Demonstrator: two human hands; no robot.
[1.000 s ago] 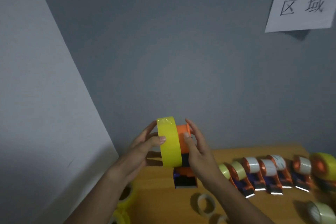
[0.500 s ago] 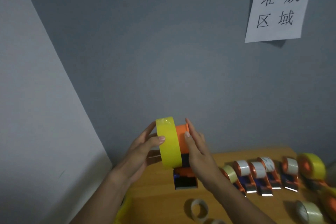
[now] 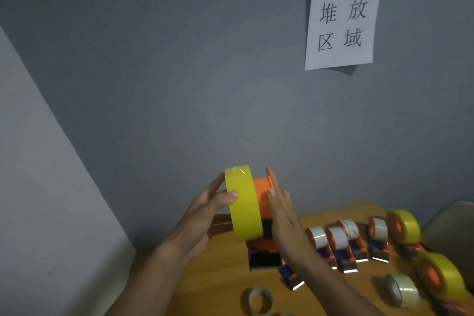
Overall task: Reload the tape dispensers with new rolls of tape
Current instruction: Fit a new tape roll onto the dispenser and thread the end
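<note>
My left hand [image 3: 205, 215] grips a yellow tape roll [image 3: 243, 202] upright, with the thumb on its outer band and the fingers behind it. The roll sits partway on the orange hub [image 3: 263, 195] of a tape dispenser [image 3: 264, 259], which is held above the table. My right hand [image 3: 284, 215] holds that dispenser from the right, with the thumb on the hub and straight fingers along the flange. The hub's right part is still bare.
On the wooden table [image 3: 218, 277] stands a row of dispensers with pale rolls [image 3: 338, 238]. Two dispensers with yellow rolls [image 3: 405, 226] [image 3: 443, 279] are at the right. A loose clear roll [image 3: 402, 290] and an empty core [image 3: 259, 300] lie in front. A paper sign [image 3: 343, 10] hangs on the grey wall.
The view has swung right and up, so more of the sign and the right-hand dispensers shows. Both hands keep the same hold on roll and dispenser.
</note>
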